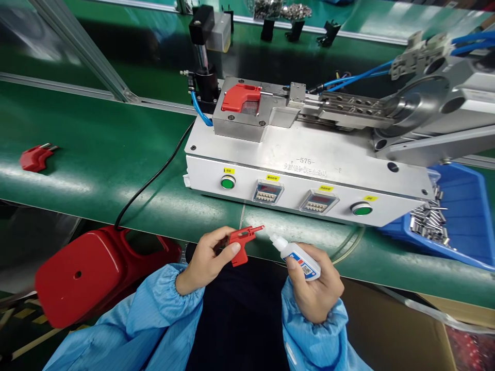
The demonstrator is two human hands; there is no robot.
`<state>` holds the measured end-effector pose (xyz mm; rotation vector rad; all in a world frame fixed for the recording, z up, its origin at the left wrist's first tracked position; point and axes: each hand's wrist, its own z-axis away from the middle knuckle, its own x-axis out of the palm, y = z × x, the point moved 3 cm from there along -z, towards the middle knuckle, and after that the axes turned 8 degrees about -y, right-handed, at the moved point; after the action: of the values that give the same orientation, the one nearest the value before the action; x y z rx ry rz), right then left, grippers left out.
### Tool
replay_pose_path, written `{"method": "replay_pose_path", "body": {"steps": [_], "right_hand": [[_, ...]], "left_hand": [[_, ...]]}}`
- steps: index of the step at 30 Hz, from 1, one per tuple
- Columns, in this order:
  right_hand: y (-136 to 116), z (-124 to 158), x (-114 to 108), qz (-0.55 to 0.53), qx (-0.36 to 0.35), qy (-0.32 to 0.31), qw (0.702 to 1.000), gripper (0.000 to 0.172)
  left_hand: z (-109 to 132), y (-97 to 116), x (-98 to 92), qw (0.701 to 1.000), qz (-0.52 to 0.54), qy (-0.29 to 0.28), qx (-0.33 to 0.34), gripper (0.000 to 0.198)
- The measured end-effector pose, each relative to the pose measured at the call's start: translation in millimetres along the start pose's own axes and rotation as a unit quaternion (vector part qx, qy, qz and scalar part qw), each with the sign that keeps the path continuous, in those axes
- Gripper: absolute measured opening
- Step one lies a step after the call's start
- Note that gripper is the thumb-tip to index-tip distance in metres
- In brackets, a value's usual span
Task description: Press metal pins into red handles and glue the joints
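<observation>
- The left hand [211, 260] pinches a red part [240, 251] by its broad end between thumb and fingers, in front of the machine [340, 149], near the edge of the bench [85, 123].
- The right hand [320, 288] is closed around a white bottle [299, 257], nozzle just beside the part's thin tip; whether they touch, I cannot tell.
- The part looks light, stiff and plastic; the broad end seems the best hold, the narrow tip likely more fragile.
- The bottle looks light and squeezable, best gripped round its body.
- Red parts: three, counting one in the fixture [270, 121] and one on the bench at left.
- Bottle: one. Green buttons [228, 182]: two. Blue bin [469, 206]: one, its metal sleeves [427, 221] too many to count.
</observation>
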<state>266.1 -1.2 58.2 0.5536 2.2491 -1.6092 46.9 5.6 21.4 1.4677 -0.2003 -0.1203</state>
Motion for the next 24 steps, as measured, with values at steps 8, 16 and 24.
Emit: {"method": "replay_pose_path", "body": {"steps": [8,16,24], "right_hand": [[-2.0,-1.5,0.4,-0.013,-0.01,-0.01,1.0,0.006],[-2.3,-0.9,1.1,-0.009,-0.011,-0.014,1.0,0.005],[5.1,1.3,3.7,-0.032,0.011,-0.014,0.999,0.007]], "left_hand": [[1.8,-1.8,-0.2,1.0,-0.003,0.001,-0.003,0.042],[2.5,-2.3,-1.0,1.0,0.0,0.003,0.003,0.041],[0.8,-3.8,-0.9,1.0,0.006,0.0,0.004,0.04]]}}
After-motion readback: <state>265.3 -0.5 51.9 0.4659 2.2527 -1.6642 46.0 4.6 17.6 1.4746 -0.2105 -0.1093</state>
